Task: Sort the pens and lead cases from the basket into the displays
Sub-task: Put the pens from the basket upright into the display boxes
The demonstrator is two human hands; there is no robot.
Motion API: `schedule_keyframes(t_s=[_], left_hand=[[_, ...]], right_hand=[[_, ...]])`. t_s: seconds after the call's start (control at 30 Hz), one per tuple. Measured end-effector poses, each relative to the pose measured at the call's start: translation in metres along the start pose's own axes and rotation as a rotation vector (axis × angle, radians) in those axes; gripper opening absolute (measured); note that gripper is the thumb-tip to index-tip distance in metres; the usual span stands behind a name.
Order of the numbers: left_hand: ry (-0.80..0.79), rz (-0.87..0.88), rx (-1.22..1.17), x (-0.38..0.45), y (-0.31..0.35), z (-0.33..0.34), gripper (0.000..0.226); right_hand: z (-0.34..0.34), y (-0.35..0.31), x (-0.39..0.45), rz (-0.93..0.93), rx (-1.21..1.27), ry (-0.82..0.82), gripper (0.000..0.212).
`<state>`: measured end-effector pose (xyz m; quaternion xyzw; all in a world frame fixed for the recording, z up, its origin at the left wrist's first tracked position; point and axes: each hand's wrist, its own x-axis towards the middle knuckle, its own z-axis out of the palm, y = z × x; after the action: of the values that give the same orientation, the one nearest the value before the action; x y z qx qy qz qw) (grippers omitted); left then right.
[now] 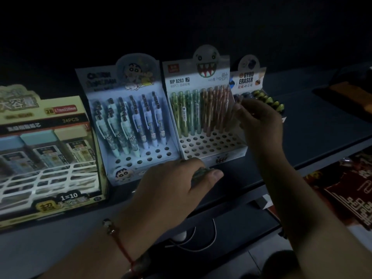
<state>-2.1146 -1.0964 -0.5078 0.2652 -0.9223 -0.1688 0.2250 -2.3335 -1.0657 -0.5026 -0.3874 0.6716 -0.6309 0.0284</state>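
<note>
The scene is dark. My left hand (177, 184) rests low in front of the two pen displays, fingers closed around a greenish bundle of pens (201, 171). My right hand (259, 119) is raised at the right side of the MP 8283 display (211, 150), fingertips pinched at the outer pink pens (219, 109); whether it grips one I cannot tell. That display holds green pens on the left and pink on the right, with many empty holes in front. The cartoon display (141, 160) to the left holds several blue and white pens (128, 125).
A lead-case box (60, 204) stands at far left with a white wire basket (46, 184) in front of it. A gyro eraser display (249, 79) sits behind my right hand. A shelf edge, a white cable (201, 240) and red packaging (342, 190) lie below and right.
</note>
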Motion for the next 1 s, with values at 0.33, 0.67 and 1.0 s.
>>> schedule_keyframes(t_s=[0.33, 0.67, 1.0], left_hand=[[-0.007, -0.022, -0.026, 0.000, -0.004, -0.001, 0.061], [-0.019, -0.033, -0.012, 0.001, -0.006, 0.000, 0.064], [-0.028, -0.024, 0.014, 0.001, -0.007, 0.004, 0.064]], right_hand=[[0.007, 0.004, 0.012, 0.014, -0.054, 0.041, 0.022], [0.012, 0.015, 0.019, -0.057, -0.271, 0.068, 0.022], [0.011, 0.022, 0.015, 0.029, -0.202, 0.038, 0.022]])
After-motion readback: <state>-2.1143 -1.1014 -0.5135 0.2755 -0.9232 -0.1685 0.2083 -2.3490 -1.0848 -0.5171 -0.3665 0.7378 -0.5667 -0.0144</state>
